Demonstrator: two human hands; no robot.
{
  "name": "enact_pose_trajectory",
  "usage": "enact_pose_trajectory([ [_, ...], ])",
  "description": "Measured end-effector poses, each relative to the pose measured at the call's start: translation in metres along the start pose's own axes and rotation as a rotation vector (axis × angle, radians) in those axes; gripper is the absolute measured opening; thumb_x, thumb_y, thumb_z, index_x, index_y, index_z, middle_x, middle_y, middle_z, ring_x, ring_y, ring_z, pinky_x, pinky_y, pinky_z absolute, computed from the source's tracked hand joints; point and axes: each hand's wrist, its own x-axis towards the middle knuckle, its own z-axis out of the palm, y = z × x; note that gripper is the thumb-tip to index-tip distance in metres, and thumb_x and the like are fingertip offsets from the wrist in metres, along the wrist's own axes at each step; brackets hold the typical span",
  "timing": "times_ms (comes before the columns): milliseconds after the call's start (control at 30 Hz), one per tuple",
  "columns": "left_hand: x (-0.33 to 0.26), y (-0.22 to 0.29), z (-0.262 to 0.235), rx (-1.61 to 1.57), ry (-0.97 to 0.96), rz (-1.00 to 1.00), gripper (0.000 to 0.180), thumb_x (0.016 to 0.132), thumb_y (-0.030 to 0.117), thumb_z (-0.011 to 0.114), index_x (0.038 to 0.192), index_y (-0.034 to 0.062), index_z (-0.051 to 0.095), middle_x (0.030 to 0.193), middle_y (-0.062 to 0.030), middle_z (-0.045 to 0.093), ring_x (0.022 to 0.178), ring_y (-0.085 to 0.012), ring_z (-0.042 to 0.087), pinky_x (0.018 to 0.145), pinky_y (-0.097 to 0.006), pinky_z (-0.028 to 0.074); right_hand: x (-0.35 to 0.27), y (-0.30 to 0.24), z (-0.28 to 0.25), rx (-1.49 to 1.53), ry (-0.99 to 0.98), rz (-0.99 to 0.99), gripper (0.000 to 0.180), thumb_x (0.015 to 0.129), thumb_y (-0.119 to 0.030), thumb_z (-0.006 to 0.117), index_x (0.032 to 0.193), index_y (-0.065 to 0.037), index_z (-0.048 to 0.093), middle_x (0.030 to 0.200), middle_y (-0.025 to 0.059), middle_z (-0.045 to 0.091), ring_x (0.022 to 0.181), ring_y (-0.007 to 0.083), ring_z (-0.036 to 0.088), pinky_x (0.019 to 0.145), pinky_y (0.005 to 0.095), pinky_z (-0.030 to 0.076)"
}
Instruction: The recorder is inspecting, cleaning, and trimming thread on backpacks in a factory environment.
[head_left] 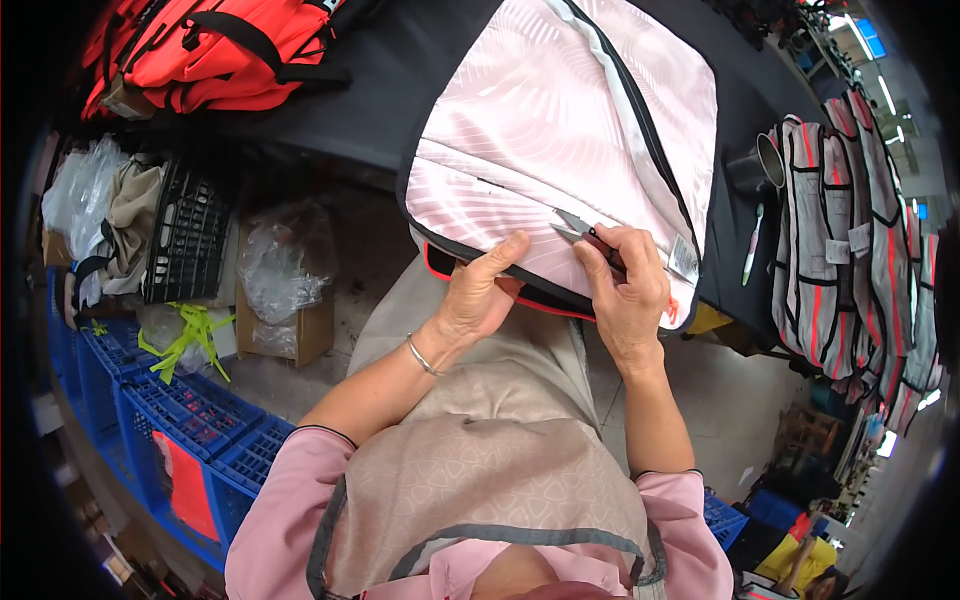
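Observation:
A bag with pale pink patterned lining (500,110), black edging and a long zipper lies across the table's near edge, its lower part hanging toward my lap. My left hand (478,300) grips its near black edge, with the thumb on top of the lining and the fingers underneath. In my right hand (632,290) is a small pair of thread snips (572,224). Their pointed blades are apart and lie over the lining, close to a seam. My fingers hide most of the handles. A small white label (684,258) sits beside the zipper's lower end.
On the dark table (350,115), a red backpack (225,55) lies at far left. Striped grey bags (825,250), a dark cup (757,166) and a white-and-green pen-like item (752,246) are to the right. Blue crates (190,400), a black basket (185,235) and a cardboard box (312,325) stand left.

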Motion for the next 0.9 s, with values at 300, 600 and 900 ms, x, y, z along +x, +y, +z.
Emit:
enact_pose_trajectory([
  [300,0.0,-0.001,-0.003,-0.032,0.004,-0.061,0.044,0.09,0.015,0.069,0.129,0.0054,0.052,0.122,-0.0065,0.06,0.113,-0.0193,0.058,0.1,-0.037,0.046,0.002,0.004,0.005,-0.055,0.047,-0.041,0.023,0.078,-0.005,0.076,0.096,0.0,0.063,0.085,0.0123,0.062,0.079,0.0275,0.061,0.068,0.0367,0.05],
  [600,-0.001,-0.001,-0.004,-0.051,-0.024,-0.06,0.041,0.091,0.015,0.068,0.128,0.005,0.054,0.12,-0.0063,0.061,0.114,-0.0189,0.057,0.101,-0.037,0.046,-0.001,0.008,0.014,-0.218,0.112,-0.145,0.023,0.077,-0.012,0.076,0.094,-0.002,0.063,0.085,0.0109,0.062,0.078,0.0277,0.06,0.066,0.0367,0.049],
  [900,-0.002,-0.001,-0.002,-0.059,-0.01,-0.037,0.041,0.091,0.013,0.068,0.129,0.0054,0.052,0.123,-0.0063,0.059,0.116,-0.0203,0.056,0.102,-0.039,0.045,-0.001,0.013,0.003,0.242,0.043,0.25,0.016,0.082,-0.006,0.074,0.092,0.0,0.064,0.083,0.0101,0.061,0.071,0.0203,0.059,0.066,0.0289,0.048],
])
